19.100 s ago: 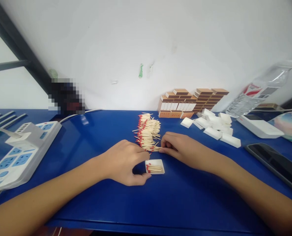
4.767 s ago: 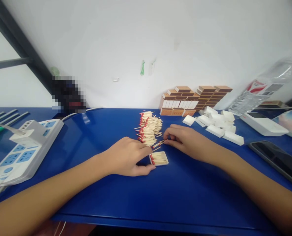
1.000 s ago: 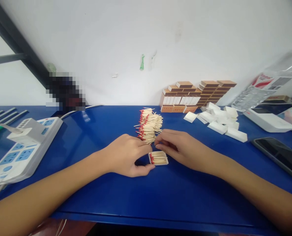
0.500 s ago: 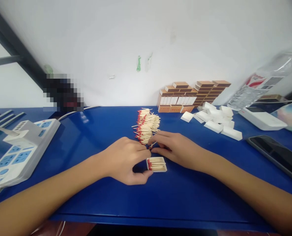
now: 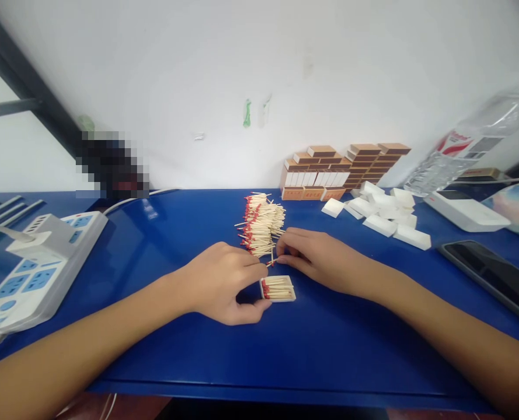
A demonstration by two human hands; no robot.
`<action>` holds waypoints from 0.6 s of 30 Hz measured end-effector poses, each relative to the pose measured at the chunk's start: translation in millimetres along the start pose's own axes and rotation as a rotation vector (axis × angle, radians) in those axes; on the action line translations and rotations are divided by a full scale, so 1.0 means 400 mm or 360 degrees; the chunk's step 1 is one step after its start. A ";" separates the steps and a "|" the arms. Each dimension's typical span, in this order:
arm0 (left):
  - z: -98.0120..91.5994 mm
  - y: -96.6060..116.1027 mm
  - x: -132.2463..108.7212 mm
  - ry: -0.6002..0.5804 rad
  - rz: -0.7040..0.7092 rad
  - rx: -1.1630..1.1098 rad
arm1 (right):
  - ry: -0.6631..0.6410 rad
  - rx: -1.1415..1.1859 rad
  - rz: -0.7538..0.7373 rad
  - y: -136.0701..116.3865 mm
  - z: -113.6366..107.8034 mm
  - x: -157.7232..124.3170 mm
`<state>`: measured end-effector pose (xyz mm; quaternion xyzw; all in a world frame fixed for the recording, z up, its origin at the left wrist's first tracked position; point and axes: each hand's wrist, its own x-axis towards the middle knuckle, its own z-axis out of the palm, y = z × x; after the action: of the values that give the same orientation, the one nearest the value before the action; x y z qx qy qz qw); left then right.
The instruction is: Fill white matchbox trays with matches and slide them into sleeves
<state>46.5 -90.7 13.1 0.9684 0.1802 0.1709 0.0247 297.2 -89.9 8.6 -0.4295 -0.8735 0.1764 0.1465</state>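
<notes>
We see two bare hands working over a blue table (image 5: 198, 361). The left hand (image 5: 228, 286) holds a small white tray (image 5: 283, 300) at its left end: the thumb is at the near corner and the forefinger is at the far corner, so the space between them is as wide as the tray. This tray lies flat on the table, in front of the match pile and between the two hands. Inside it we find a layer of matches (image 5: 279, 287), with their red heads on the left side.

The right hand (image 5: 281, 255) is placed a little farther and to the right of the tray. Its thumb and forefinger are close together, in a narrow position, and the end of a loose match (image 5: 272, 263) is at their tips; we cannot tell if the match is really gripped or only touched.

Just beyond the hands lies the match pile (image 5: 263, 224), most of its red heads turned to the left. To the right of it, against the wall, we see stacked matchboxes (image 5: 314, 191), and before these there is a heap of white box pieces (image 5: 379, 224). Farther to the right are a tilted plastic bottle (image 5: 460, 143) and a dark phone (image 5: 495, 277). On the left side lies a power strip (image 5: 32, 291).
</notes>
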 end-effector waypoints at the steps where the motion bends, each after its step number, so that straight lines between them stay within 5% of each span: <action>1: 0.001 -0.002 0.000 -0.0006 -0.0002 0.0004 | -0.0023 -0.0021 0.0022 0.000 -0.002 0.000; 11: 0.009 -0.022 -0.001 0.0064 -0.0100 0.0124 | 0.0063 -0.0035 0.0051 0.007 -0.053 -0.019; 18: 0.009 -0.021 0.000 0.0097 -0.0073 0.0121 | -0.0004 0.0062 -0.0040 -0.023 -0.034 -0.026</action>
<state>44.9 -82.8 8.8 0.9585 0.2094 0.1928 -0.0137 302.5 -101.1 23.8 -0.4154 -0.8754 0.1920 0.1559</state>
